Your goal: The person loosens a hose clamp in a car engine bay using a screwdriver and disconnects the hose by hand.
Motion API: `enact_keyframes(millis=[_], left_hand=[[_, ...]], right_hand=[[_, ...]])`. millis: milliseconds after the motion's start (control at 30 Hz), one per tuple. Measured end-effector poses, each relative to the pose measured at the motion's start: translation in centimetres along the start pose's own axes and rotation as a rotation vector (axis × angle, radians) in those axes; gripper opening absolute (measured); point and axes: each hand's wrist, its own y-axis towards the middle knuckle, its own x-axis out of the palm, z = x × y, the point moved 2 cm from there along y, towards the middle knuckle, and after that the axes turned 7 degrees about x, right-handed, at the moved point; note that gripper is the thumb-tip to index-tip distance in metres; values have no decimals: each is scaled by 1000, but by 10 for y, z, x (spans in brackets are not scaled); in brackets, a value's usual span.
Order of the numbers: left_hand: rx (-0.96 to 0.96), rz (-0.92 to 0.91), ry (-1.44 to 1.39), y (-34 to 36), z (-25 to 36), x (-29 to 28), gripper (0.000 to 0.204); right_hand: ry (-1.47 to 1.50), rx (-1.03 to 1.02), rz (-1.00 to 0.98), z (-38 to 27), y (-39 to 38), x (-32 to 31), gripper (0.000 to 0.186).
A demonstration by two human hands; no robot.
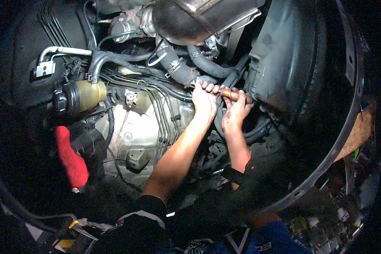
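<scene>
My right hand (235,113) is closed around the orange handle of what looks like a screwdriver (230,94), held roughly level. Just left of the handle, my left hand (205,101) has its fingers curled at the end of a thick ribbed grey hose (175,67). What lies inside those fingers is hidden; the tool's shaft seems to run toward them. Both hands nearly touch each other. Behind my fingers, a dark curved hose (207,64) passes close by.
A yellowish fluid reservoir (88,93) with a black cap sits at left. Below it lies a red cloth-like object (71,156). Thin metal lines (158,110) run left of my left forearm. A large black plastic housing (283,63) stands at right, and the bay's curved edge (326,169) rims the lower right.
</scene>
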Motion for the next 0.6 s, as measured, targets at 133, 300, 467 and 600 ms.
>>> enact_keyframes(millis=[133,300,467,600], left_hand=[[25,2,38,-1,8,-9,23],[60,7,20,0,13,-4,19],[-39,49,199,-3,9,-6,22],[52,33,361,-9,5,-14,27]], right_hand=[[25,-164,-125,5,-20,5,31],[-53,-312,-203,-1,-31,9,36],[119,-44,-130,3,-7,-4,34],[150,77,19,4,-7,-9,32]])
